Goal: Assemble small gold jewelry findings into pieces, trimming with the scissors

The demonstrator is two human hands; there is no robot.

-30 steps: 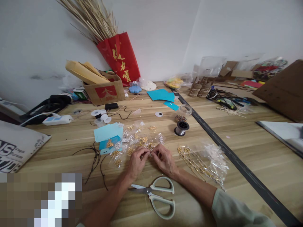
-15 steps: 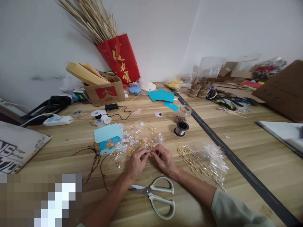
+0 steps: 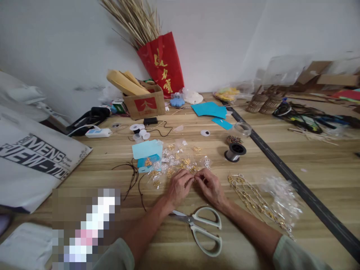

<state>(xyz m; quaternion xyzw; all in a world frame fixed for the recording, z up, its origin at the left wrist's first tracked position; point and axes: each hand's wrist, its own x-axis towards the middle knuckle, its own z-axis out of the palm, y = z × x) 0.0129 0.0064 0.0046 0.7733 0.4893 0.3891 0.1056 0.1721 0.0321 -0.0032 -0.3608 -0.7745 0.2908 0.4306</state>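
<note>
Fingertips nearly meeting, my left hand (image 3: pixel 180 186) and my right hand (image 3: pixel 209 186) are both pinched closed above the wooden table. Whatever sits between the fingertips is too small to make out. Right beyond them lie gold findings (image 3: pixel 185 163) and silver findings (image 3: pixel 165 157), some in small clear bags. Silver rings (image 3: pixel 206 162) are in a little bag past my right hand. Between my forearms rest scissors (image 3: pixel 197 225) with pale handles, their blades partly apart and pointing left. To the right, gold and silver chains (image 3: pixel 253 198) lie beside crumpled clear plastic bags (image 3: pixel 284 198).
Blue card sheets (image 3: pixel 147 149) and dark cords (image 3: pixel 132 178) lie left of the findings. A wire spool (image 3: pixel 235 152) stands at right, near a dark strip (image 3: pixel 270 165) crossing the table. Behind are a cardboard box (image 3: pixel 146 103), a red bag (image 3: pixel 165 67) and woven baskets (image 3: pixel 263 103).
The view has swung left, so everything appears shifted right and more of the white bag shows at left. My hands stay pinched together over the same spot.
</note>
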